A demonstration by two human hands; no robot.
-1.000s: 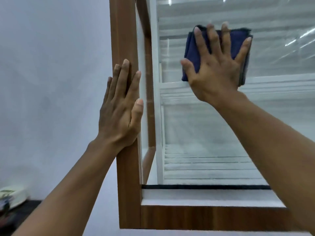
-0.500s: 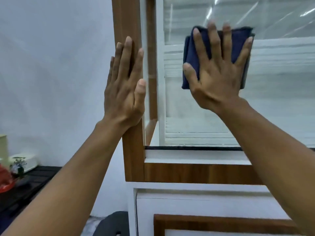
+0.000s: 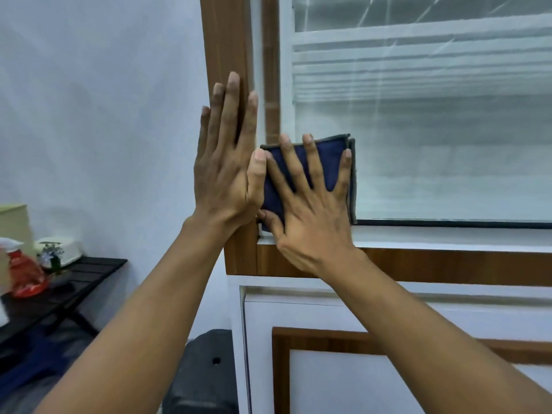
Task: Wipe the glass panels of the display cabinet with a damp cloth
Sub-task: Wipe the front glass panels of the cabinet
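Note:
The display cabinet has a wood-grain frame [image 3: 227,70] and a large front glass panel [image 3: 433,150] with white shelves behind it. A folded dark blue cloth [image 3: 327,165] lies flat against the glass at its lower left corner. My right hand [image 3: 310,210] presses it there with straight, spread fingers. My left hand [image 3: 228,171] rests flat and open on the frame's left upright, its thumb touching the cloth's left edge.
Below the glass runs a wooden rail [image 3: 448,265], then a white lower door [image 3: 343,369] with wood trim. At the left a black slatted bench [image 3: 74,279] carries a red spray bottle [image 3: 25,274] and a white box [image 3: 59,252]. A dark object [image 3: 206,369] sits on the floor.
My right hand slid the cloth down and left across the glass to its bottom left corner. The view dropped lower, and my left hand stayed on the frame.

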